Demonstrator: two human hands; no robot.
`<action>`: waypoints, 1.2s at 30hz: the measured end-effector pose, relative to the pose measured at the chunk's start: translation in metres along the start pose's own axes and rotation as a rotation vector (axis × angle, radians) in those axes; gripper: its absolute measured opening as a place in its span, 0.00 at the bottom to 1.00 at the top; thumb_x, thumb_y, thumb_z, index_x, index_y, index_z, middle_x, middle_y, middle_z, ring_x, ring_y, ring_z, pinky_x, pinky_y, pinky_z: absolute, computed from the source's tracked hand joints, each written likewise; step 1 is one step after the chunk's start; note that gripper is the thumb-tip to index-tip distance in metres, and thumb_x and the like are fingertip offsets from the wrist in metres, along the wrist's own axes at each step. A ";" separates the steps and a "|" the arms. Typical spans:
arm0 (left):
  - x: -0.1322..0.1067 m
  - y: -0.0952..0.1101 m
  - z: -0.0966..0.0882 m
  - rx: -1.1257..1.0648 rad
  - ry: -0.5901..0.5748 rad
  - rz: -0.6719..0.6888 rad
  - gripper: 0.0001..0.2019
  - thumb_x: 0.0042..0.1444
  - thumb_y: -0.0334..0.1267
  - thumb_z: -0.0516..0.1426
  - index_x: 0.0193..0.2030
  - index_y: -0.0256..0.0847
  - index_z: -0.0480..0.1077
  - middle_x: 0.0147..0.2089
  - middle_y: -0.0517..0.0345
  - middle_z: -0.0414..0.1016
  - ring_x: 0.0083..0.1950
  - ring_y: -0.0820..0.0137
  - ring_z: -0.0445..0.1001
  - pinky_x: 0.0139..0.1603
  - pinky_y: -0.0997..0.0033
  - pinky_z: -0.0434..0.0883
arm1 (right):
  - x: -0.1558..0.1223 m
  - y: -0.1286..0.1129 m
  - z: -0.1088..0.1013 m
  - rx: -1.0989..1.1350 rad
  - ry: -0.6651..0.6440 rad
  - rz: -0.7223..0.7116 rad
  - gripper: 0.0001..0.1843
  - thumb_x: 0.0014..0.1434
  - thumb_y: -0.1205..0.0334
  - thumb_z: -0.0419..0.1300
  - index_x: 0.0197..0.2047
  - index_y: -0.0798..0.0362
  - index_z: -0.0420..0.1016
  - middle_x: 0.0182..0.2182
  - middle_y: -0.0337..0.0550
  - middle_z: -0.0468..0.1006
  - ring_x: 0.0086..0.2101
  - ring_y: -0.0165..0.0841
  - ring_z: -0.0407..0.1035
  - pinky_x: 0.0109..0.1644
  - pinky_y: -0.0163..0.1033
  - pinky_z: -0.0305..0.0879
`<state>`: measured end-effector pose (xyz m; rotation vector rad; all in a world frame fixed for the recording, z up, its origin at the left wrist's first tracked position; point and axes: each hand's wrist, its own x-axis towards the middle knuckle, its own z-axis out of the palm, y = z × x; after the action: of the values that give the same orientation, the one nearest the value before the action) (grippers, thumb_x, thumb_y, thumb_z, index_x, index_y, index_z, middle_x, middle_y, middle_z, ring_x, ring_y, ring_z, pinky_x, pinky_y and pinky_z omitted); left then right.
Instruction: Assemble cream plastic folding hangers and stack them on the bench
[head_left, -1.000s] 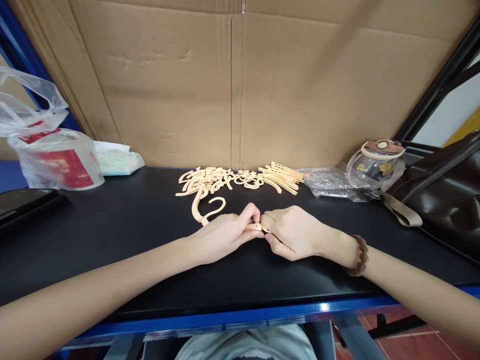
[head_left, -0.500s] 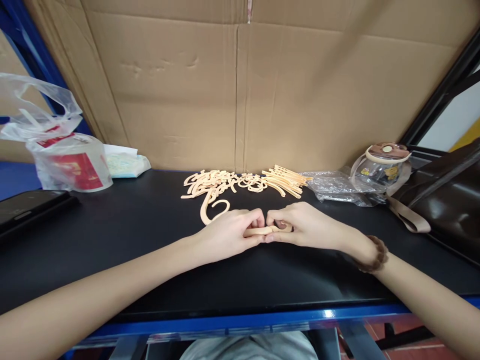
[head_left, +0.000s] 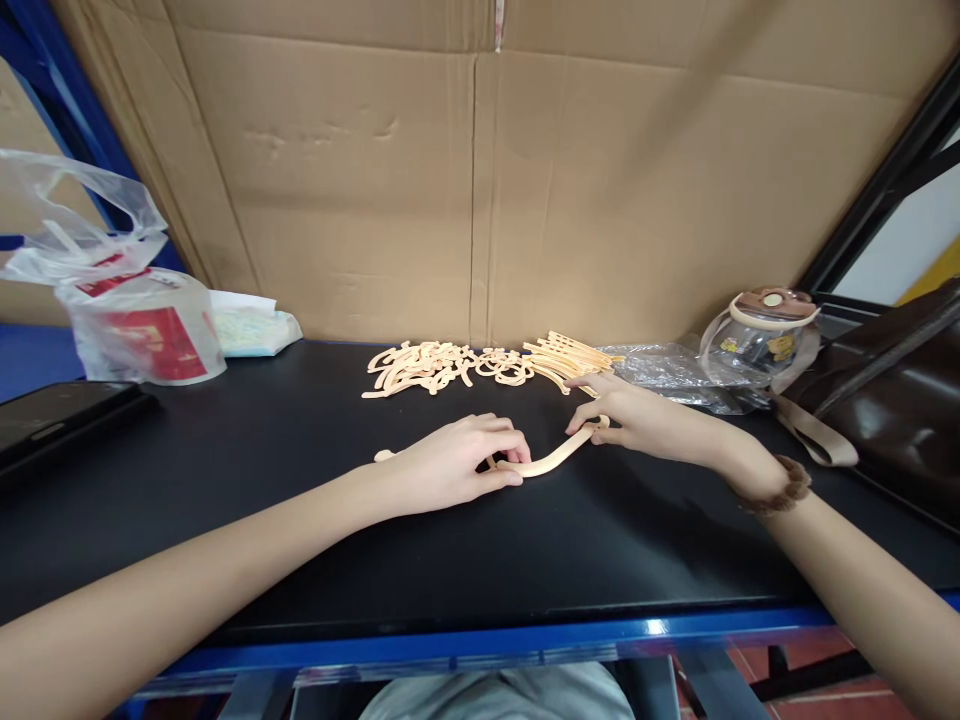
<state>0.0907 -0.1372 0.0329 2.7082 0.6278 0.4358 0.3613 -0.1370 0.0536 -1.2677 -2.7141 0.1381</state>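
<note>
A beige curved strip (head_left: 553, 462), apparently plastic, runs rightward out of my left hand (head_left: 457, 455) above the black table. The left thumb and fingers are closed on its near end. Past the left wrist a rounded beige tip (head_left: 384, 455) shows; whether it belongs to the same piece is hidden. My right hand (head_left: 626, 412) is at the strip's other end, which lies between thumb and fingers. Its fingers are stretched apart, the foremost reaching the edge of a bundle of straight beige strips (head_left: 566, 355).
Beside the bundle lie small beige rings (head_left: 504, 365) and a heap of curved beige pieces (head_left: 420, 365). At left are a phone (head_left: 67, 420), a bagged roll (head_left: 150, 325) and a tissue pack (head_left: 255, 330). Clear plastic wrap (head_left: 660, 375), a lidded bottle (head_left: 765, 335) and a dark bag (head_left: 892, 400) are at right.
My right hand has moved right and away from me, its fingers spreading. The strip between my hands shows more length. The large curl behind my left hand is no longer in sight.
</note>
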 end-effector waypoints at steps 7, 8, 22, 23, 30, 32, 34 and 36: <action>0.001 0.001 0.000 -0.041 0.001 0.006 0.04 0.61 0.38 0.56 0.40 0.44 0.71 0.37 0.61 0.71 0.41 0.70 0.68 0.48 0.69 0.61 | -0.005 -0.006 -0.001 -0.224 0.107 0.342 0.18 0.53 0.58 0.61 0.47 0.52 0.73 0.43 0.51 0.74 0.41 0.44 0.70 0.41 0.45 0.66; 0.001 0.001 0.000 -0.044 0.000 0.004 0.05 0.61 0.39 0.56 0.40 0.44 0.72 0.37 0.61 0.71 0.41 0.70 0.68 0.48 0.69 0.61 | -0.005 -0.006 -0.001 -0.208 0.095 0.350 0.15 0.55 0.58 0.60 0.46 0.52 0.74 0.40 0.49 0.76 0.39 0.43 0.71 0.40 0.44 0.65; -0.004 -0.008 -0.019 0.060 0.007 -0.093 0.32 0.49 0.53 0.63 0.58 0.46 0.63 0.55 0.52 0.66 0.56 0.61 0.63 0.54 0.62 0.62 | 0.002 -0.030 -0.002 0.320 -0.123 -0.034 0.21 0.55 0.52 0.63 0.49 0.53 0.72 0.42 0.45 0.74 0.42 0.35 0.68 0.45 0.39 0.64; -0.006 -0.011 -0.024 0.042 -0.027 -0.112 0.33 0.47 0.54 0.64 0.59 0.47 0.62 0.56 0.52 0.65 0.57 0.60 0.62 0.55 0.62 0.62 | 0.002 -0.028 -0.001 0.315 -0.138 -0.058 0.17 0.57 0.55 0.61 0.48 0.53 0.74 0.42 0.45 0.74 0.41 0.35 0.69 0.44 0.39 0.64; -0.017 -0.028 -0.054 -0.096 -0.289 -0.214 0.34 0.46 0.49 0.65 0.60 0.51 0.62 0.61 0.55 0.63 0.60 0.61 0.63 0.58 0.66 0.61 | 0.002 -0.027 0.002 0.212 -0.071 -0.169 0.10 0.62 0.66 0.53 0.38 0.50 0.77 0.45 0.44 0.71 0.45 0.34 0.66 0.49 0.40 0.63; -0.017 -0.028 -0.056 -0.117 -0.317 -0.192 0.25 0.51 0.46 0.63 0.56 0.52 0.67 0.62 0.56 0.63 0.62 0.61 0.62 0.60 0.65 0.59 | 0.004 -0.029 0.004 0.158 -0.002 -0.158 0.09 0.61 0.67 0.55 0.38 0.50 0.76 0.48 0.44 0.69 0.48 0.34 0.65 0.52 0.41 0.61; -0.016 -0.026 -0.054 -0.132 -0.310 -0.162 0.16 0.54 0.44 0.61 0.50 0.51 0.72 0.63 0.57 0.62 0.63 0.62 0.61 0.62 0.63 0.57 | 0.006 -0.032 0.007 0.112 0.075 -0.106 0.09 0.60 0.66 0.57 0.43 0.49 0.75 0.48 0.45 0.71 0.48 0.36 0.65 0.51 0.42 0.62; -0.014 -0.024 -0.050 -0.144 -0.284 -0.152 0.12 0.56 0.44 0.60 0.47 0.50 0.73 0.63 0.57 0.62 0.63 0.62 0.61 0.62 0.63 0.57 | 0.008 -0.036 0.010 0.082 0.126 -0.024 0.12 0.60 0.63 0.58 0.48 0.50 0.73 0.43 0.45 0.74 0.44 0.36 0.68 0.47 0.42 0.64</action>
<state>0.0515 -0.1112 0.0655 2.4993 0.6847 0.0527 0.3277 -0.1538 0.0495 -1.1797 -2.5886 0.1593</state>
